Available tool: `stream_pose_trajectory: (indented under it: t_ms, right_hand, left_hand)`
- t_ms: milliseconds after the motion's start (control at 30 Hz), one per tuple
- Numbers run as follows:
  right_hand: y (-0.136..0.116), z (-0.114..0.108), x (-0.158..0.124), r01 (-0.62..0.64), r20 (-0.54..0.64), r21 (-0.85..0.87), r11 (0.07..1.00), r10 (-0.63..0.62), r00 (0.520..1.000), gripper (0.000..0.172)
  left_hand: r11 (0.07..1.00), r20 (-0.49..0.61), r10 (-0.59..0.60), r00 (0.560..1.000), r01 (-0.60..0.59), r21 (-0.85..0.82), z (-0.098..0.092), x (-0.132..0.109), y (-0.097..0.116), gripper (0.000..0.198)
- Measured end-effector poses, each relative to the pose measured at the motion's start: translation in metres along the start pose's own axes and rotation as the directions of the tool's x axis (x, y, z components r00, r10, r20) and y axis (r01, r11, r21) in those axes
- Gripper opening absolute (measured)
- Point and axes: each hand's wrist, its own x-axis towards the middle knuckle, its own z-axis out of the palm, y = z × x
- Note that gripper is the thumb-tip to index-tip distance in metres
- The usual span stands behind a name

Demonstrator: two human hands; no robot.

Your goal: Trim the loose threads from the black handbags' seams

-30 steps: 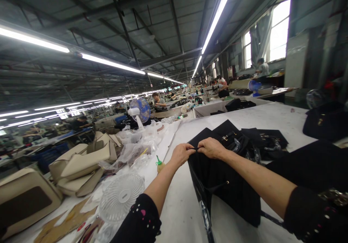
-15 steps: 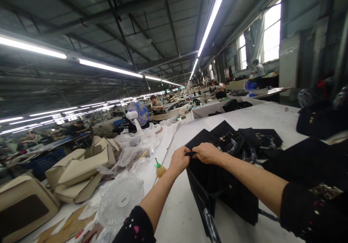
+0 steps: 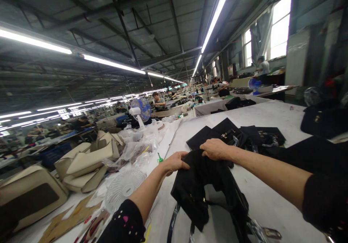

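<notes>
One black bag (image 3: 207, 167): right hand (image 3: 216, 149) pinching its top; left hand (image 3: 173, 163), grip unclear. Even support should limit creasing.

Bag (image 3: 191, 177): black, matte, limp. Held by its upper edge, near side of white table (image 3: 274, 196), just right of middle. Body bent into an arch, both sides drooping nearward, gap between. Small gold-toned fittings (image 3: 204, 200) on left part. Dark, glossy straps (image 3: 173, 219) hang at near left.
</notes>
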Motion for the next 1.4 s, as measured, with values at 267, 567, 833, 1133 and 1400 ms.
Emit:
stream_pose_trajectory:
  t_ms: [267, 567, 833, 1133, 1400]
  right_hand:
    - [0.01, 0.004, 0.0, 0.0, 0.014, -0.01, 1.0, 0.0, 1.0, 0.027]
    - [-0.003, -0.012, -0.002, 0.075, -0.023, -0.02, 0.997, -0.075, 0.997, 0.031]
    - [-0.002, -0.011, -0.012, 0.124, -0.052, -0.009, 0.992, -0.125, 0.991, 0.027]
    - [-0.005, -0.008, -0.01, 0.061, -0.055, 0.104, 0.993, -0.055, 0.997, 0.033]
    - [0.014, -0.021, -0.027, 0.021, 0.042, 0.184, 0.983, -0.029, 0.999, 0.028]
  left_hand:
    - [0.99, -0.146, -0.032, 0.989, 0.052, 0.131, 0.008, -0.008, -0.006, 0.036]
    - [0.933, -0.085, 0.133, 0.987, -0.096, 0.348, 0.03, -0.005, 0.009, 0.022]
    - [0.786, -0.031, 0.264, 0.964, -0.197, 0.586, 0.014, -0.004, 0.023, 0.022]
    - [0.591, -0.105, 0.347, 0.932, -0.131, 0.796, 0.027, 0.008, 0.035, 0.021]
    - [0.556, -0.136, 0.393, 0.909, -0.117, 0.823, 0.031, 0.02, 0.025, 0.029]
